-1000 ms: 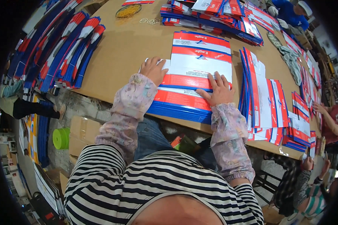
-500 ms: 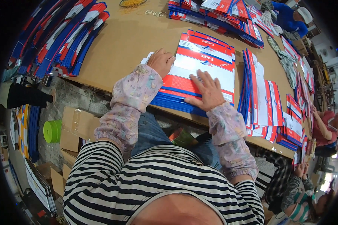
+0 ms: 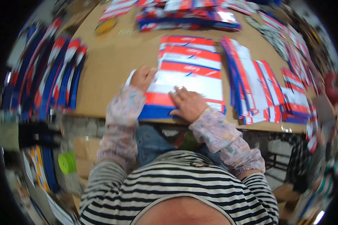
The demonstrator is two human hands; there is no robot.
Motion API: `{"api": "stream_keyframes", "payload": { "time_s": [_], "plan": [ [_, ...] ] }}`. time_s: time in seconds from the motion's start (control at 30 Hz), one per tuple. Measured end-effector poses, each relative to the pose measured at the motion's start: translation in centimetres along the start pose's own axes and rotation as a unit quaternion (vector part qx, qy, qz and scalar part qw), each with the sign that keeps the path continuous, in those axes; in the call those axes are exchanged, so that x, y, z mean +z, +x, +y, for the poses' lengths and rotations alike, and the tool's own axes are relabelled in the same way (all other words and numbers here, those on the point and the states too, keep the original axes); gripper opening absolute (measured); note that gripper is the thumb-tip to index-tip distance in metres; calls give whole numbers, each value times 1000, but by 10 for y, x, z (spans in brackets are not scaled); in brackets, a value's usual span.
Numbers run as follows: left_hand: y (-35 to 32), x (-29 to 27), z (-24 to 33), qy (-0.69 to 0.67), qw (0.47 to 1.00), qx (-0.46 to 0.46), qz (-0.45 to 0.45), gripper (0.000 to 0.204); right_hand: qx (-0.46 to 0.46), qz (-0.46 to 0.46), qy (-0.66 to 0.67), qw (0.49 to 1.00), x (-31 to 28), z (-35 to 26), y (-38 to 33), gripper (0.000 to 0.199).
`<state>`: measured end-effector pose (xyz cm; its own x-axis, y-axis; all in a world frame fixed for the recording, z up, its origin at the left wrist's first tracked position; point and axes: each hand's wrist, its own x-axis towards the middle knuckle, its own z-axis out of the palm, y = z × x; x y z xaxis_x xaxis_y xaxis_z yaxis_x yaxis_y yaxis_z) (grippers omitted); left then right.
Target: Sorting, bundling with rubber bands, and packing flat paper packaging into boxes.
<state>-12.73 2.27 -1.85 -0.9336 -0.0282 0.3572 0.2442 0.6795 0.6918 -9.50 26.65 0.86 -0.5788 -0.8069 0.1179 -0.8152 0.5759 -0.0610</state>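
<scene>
Step in hand, by the look of it: squaring up the stack [image 3: 189, 80] of red/white/blue flat mailers at the near edge of the counter [image 3: 109, 71], right in front of the person. Left hand [image 3: 142, 78] sits at the stack's left edge, fingers curled onto the corner of the top sheet, thumb side up. Right hand [image 3: 189, 104] lies flat on the lower part of the stack, fingers spread, pressing down, not gripping anything.

Next move prob. calls for holding the pile steady w/ the right hand while the left lifts or aligns the top sheet; edges need to stay flush, sheets look slippery.

Counter is brown cardboard-like board. More mailers fanned out to the right [image 3: 266, 93], a row at the far edge [image 3: 191, 17], another fan at left [image 3: 52, 75]. Green tape roll [image 3: 67, 163] below the counter, left. Room is blurred; cartons underneath, another person at far right.
</scene>
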Motion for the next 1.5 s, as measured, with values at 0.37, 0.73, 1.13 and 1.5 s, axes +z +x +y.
{"api": "stream_keyframes", "payload": {
  "time_s": [0.37,0.73,1.13,1.5],
  "plan": [
    [8,-36,-12,-250,926,-232,-159,41,-114,128,-104,980,-101,16,-5,25],
    [-22,0,-2,332,942,-34,-33,42,184,416,-154,877,-169,117,-66,51],
    [-13,7,6,273,960,-63,5,27,235,193,45,952,-17,142,-48,56],
    [-6,6,2,194,980,-19,44,16,51,-47,11,998,6,27,6,76]
  ]
}}
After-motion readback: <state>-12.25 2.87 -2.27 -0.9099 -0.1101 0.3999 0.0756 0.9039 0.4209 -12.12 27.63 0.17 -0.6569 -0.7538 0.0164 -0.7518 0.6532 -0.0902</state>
